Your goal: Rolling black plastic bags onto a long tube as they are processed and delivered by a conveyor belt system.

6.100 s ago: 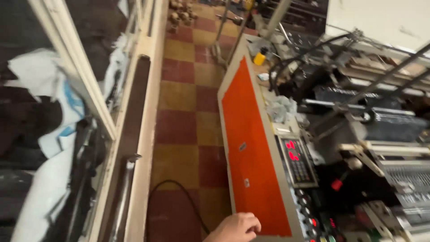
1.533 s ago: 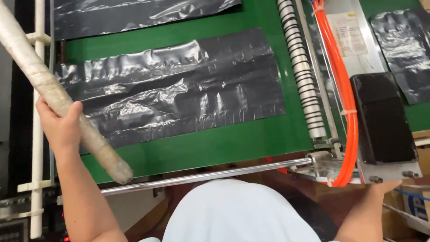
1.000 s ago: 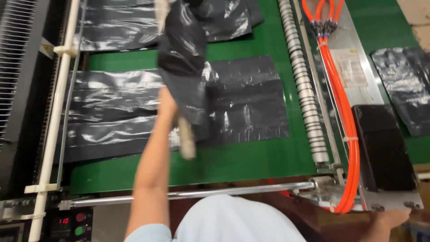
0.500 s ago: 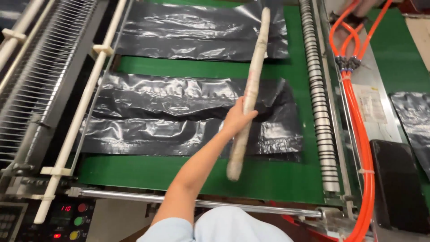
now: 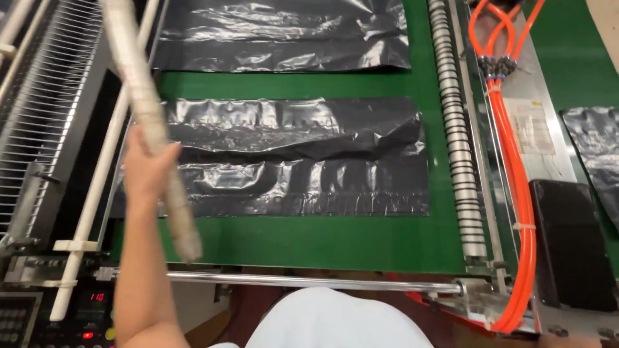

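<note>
Swung from mid-belt to the left edge, your left hand (image 5: 147, 169) grips the stick (image 5: 149, 122), fingers wrapped round it, clear of the still-unlifted bags (image 5: 290, 158).

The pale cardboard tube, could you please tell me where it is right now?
In the head view, the pale cardboard tube is at the left, gripped by the left hand and slanting over the green conveyor belt's left edge, beside the nearest black plastic bag.
</note>
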